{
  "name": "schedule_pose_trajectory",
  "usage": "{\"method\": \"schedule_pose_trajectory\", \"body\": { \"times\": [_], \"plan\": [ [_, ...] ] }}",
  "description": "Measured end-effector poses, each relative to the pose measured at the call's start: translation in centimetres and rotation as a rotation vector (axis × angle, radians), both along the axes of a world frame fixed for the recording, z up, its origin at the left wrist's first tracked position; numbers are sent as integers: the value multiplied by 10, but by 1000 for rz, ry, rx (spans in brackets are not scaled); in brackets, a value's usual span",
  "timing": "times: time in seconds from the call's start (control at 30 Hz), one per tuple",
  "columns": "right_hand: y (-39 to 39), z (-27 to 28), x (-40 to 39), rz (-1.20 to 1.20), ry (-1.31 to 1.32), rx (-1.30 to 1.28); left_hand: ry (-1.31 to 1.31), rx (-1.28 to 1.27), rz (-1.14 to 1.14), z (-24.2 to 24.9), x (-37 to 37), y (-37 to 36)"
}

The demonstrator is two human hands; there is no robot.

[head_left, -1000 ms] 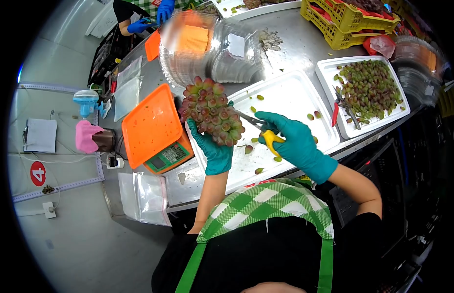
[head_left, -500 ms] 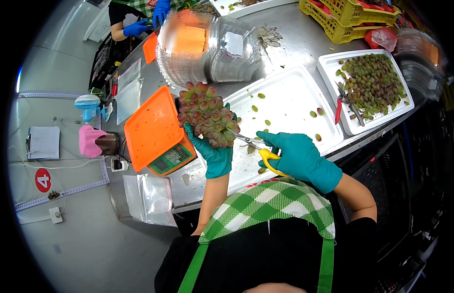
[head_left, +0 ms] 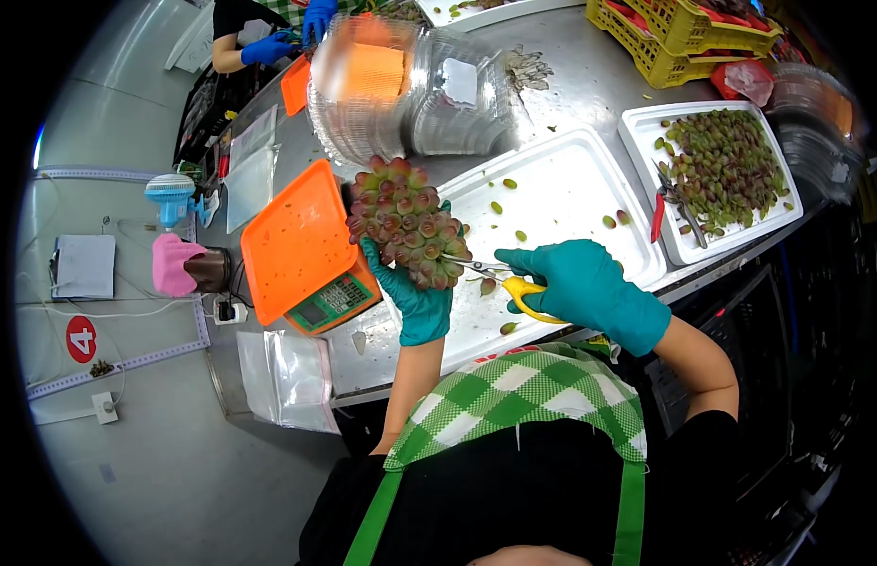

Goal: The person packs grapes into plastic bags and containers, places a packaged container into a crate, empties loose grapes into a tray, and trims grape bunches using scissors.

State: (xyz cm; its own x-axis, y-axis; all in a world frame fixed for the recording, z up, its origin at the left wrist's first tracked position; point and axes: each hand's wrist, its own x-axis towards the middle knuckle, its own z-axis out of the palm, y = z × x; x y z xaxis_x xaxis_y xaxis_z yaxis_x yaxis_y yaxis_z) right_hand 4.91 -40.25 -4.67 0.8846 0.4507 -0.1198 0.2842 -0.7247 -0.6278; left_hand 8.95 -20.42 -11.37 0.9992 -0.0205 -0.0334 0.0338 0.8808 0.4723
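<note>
A bunch of green and reddish grapes (head_left: 407,222) rests in my left hand (head_left: 419,304), which wears a teal glove and curls around its underside. My right hand (head_left: 594,292), gloved the same way, grips the yellow handles of a pair of scissors (head_left: 523,294). The scissor blades reach into the lower right side of the bunch; their tips are partly hidden among the grapes. Beneath both hands lies a white tray (head_left: 561,156) with a few loose grapes (head_left: 496,208) scattered in it.
An orange scale (head_left: 297,245) stands left of the bunch. Stacked clear plastic containers (head_left: 457,104) lie behind. At right, a white tray (head_left: 636,123) holds many loose grapes and red-handled pruners (head_left: 658,217). Yellow crates (head_left: 660,61) stand at the back; a co-worker's blue-gloved hands (head_left: 268,49) show at top left.
The bunch and my left hand have shifted very slightly right. My right hand has moved a little right and down, and the scissor handles look closer together.
</note>
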Motion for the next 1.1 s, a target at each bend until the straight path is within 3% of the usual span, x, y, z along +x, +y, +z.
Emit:
{"method": "schedule_pose_trajectory", "body": {
  "times": [0.27,0.37,0.4,0.47,0.53,0.57,0.67,0.73,0.8,0.83,0.93,1.1],
  "plan": [
    [-11,-2,-11,-44,-10,131,-27,-21,2,-10,5,6],
    [-19,1,-12,-216,55,186,2,-2,51,-9,7,6],
    [-22,-22,-12,-289,-79,290,20,15,74,-8,7,7],
    [-41,-71,-7,-268,-437,-57,12,13,67,-8,7,8],
    [-53,-78,0,-113,23,-705,-42,-43,10,-5,7,8],
    [-51,-71,-4,-296,-1,-491,-97,-98,-36,-2,8,8],
    [-30,-42,-3,-431,-17,262,-138,-76,-108,5,0,5],
    [-5,-26,0,-446,130,788,-147,-61,-158,6,-1,-1],
    [15,-18,3,-344,-4,888,-164,-104,-201,7,-5,-7],
    [22,-11,4,-315,-55,870,-39,127,-58,16,-10,-15],
    [41,-19,8,-343,-176,827,13,189,-13,12,-15,-19],
    [43,-25,6,-366,-166,835,-4,105,-71,2,-20,-14]
  ]
}}
